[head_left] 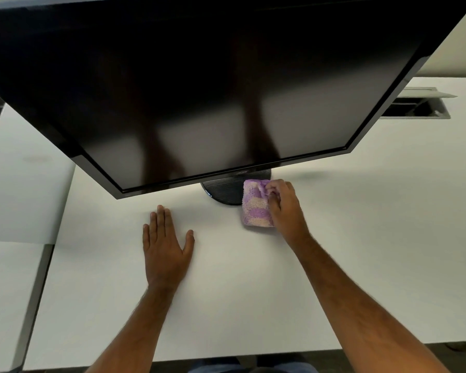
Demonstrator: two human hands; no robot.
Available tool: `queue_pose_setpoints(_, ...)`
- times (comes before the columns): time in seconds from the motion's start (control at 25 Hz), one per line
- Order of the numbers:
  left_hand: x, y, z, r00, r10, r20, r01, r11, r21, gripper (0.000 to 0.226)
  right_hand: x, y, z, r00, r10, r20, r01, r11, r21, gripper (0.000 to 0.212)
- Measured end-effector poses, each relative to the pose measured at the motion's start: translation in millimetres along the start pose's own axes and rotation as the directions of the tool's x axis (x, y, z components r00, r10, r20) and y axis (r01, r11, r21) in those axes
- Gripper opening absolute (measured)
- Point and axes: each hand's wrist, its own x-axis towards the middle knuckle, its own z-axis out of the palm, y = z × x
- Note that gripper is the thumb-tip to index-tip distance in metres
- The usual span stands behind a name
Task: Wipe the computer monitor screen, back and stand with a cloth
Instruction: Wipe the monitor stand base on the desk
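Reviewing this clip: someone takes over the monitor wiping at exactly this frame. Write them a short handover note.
Left hand: open, flat on the white desk, holding nothing.
Right hand: grip on the purple and cream cloth, which is folded and sits against the right edge of the stand base.
Monitor: upright on the desk, tilted forward, screen dark and reflecting both arms.
Done: cannot tell from this frame which surfaces have been wiped.
Left: the cloth is at the stand base now; finish it, then check the screen and the back, which is out of view.
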Motion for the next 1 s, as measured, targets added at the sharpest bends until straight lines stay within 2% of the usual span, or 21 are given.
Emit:
queue_pose_setpoints(0.16,1,0,1,1.0,-0.003,0.001,0.003,1.0,-0.001,0.083,-4,6,9,0.978,-0.135,0.157,0.178,0.937,-0.301,0.052)
queue_pose_setpoints(0.2,1,0,1,1.0,-0.002,0.001,0.002,1.0,-0.001,0.083,-7,7,15,0.971,-0.168,0.173,0.221,0.907,-0.358,0.056)
queue_pose_setpoints(0.32,1,0,1,1.0,-0.004,-0.002,0.004,1.0,0.001,0.083,-11,-1,28,0.968,-0.208,0.138,0.248,0.857,-0.451,0.047)
queue_pose_setpoints(0.4,1,0,1,1.0,-0.002,0.002,0.002,1.0,-0.001,0.083,-5,2,24,0.961,-0.234,0.15,0.277,0.854,-0.441,0.041)
queue_pose_setpoints(0.48,1,-1,1,1.0,-0.004,0.005,0.004,1.0,-0.002,0.083,5,10,12,0.958,-0.223,0.181,0.284,0.833,-0.475,0.043)
queue_pose_setpoints(0.52,2,-1,1,1.0,-0.006,0.008,0.006,1.0,-0.005,0.083,9,12,5,0.947,-0.269,0.176,0.321,0.812,-0.488,0.048)
queue_pose_setpoints(0.56,2,0,1,1.0,-0.005,0.011,0.005,1.0,-0.009,0.083,12,10,-4,0.956,-0.245,0.159,0.292,0.818,-0.496,0.05)
queue_pose_setpoints(0.6,2,0,1,1.0,-0.005,0.011,0.005,1.0,-0.011,0.083,19,14,-11,0.965,-0.236,0.116,0.262,0.837,-0.48,0.049)
queue_pose_setpoints(0.68,1,0,0,1.0,-0.005,0.003,0.005,1.0,-0.006,0.083,34,14,-25,0.999,-0.022,0.03,0.033,0.896,-0.443,0.038)
queue_pose_setpoints(0.72,1,0,0,1.0,-0.003,0.0,0.003,1.0,-0.003,0.083,37,9,-34,0.996,0.085,-0.036,-0.092,0.915,-0.393,0.034)
queue_pose_setpoints(0.76,0,0,0,1.0,0.0,-0.003,0.0,1.0,-0.002,0.082,40,9,-34,0.988,0.133,-0.08,-0.151,0.94,-0.306,0.033)
queue_pose_setpoints(0.88,1,0,0,1.0,-0.003,-0.001,0.003,1.0,-0.011,0.082,22,-21,-20,0.987,0.145,0.071,-0.144,0.989,-0.024,0.034)
queue_pose_setpoints(0.92,0,0,0,1.0,-0.004,0.0,0.004,1.0,-0.01,0.082,16,-26,-11,0.982,0.118,0.144,-0.115,0.993,-0.032,0.046)
queue_pose_setpoints(1.0,-1,-1,0,1.0,0.0,0.002,0.0,1.0,-0.01,0.083,17,-28,-5,0.989,0.065,0.134,-0.047,0.99,-0.13,0.068)
